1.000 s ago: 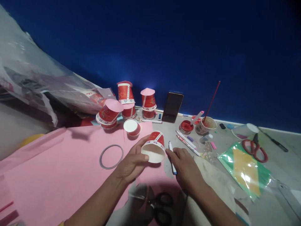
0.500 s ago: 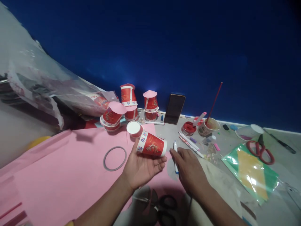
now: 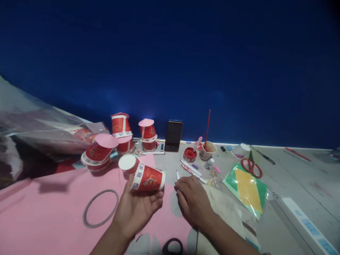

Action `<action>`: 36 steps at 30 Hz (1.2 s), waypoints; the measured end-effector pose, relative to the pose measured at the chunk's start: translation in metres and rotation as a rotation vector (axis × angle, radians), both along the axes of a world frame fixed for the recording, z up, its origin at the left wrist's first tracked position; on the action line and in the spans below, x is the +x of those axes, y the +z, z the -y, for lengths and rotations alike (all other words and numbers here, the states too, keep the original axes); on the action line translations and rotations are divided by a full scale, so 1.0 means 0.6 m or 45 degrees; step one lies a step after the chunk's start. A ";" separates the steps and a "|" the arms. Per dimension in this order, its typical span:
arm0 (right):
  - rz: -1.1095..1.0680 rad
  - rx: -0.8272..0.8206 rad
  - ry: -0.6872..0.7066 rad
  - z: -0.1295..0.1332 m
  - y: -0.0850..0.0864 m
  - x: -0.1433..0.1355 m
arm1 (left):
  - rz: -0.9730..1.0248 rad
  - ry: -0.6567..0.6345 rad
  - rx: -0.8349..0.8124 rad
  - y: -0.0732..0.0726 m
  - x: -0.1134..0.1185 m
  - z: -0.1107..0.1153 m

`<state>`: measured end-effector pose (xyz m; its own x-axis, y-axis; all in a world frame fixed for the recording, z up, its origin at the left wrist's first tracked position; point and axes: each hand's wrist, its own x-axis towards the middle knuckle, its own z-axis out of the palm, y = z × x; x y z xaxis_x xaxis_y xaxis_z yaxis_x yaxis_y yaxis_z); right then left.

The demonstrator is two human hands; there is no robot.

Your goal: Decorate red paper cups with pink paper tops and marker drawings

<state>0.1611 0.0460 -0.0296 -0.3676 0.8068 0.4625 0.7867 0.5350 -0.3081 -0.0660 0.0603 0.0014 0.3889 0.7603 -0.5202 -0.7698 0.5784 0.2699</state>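
Note:
My left hand [image 3: 140, 207] holds a red and white paper cup [image 3: 149, 179] lying sideways across the palm, its white rim band to the left. My right hand [image 3: 192, 198] rests palm down over a blue-tipped white marker [image 3: 177, 174]; its fingers are closed, and only the marker's tip shows beyond them. Behind the held cup is another cup [image 3: 128, 164] with its white base up. Pink cone-topped cups [image 3: 148, 131] stand stacked further back, and pink paper [image 3: 58, 209] lies under my left hand.
A grey ring [image 3: 85, 216] lies on the pink paper. At the back a phone [image 3: 173, 136] leans upright. Rightward are a red paint jar [image 3: 190, 155], a cup with a red stick [image 3: 207, 150], markers [image 3: 191, 168], red-handled scissors [image 3: 251, 168], a plastic packet [image 3: 247, 187] and a power strip [image 3: 309, 226].
The view has turned to the right, so objects appear further left. My right hand has moved over the marker and covers most of it. My left hand still holds the cup.

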 end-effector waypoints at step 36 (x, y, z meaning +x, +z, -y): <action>-0.351 -0.131 -0.499 -0.276 0.133 -0.012 | -0.110 0.000 0.048 -0.017 0.010 0.015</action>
<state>0.1536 0.2117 0.0503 0.0976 0.9067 0.4103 0.8044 0.1709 -0.5690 -0.0599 0.0511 -0.0087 0.3442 0.7799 -0.5228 -0.7426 0.5668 0.3567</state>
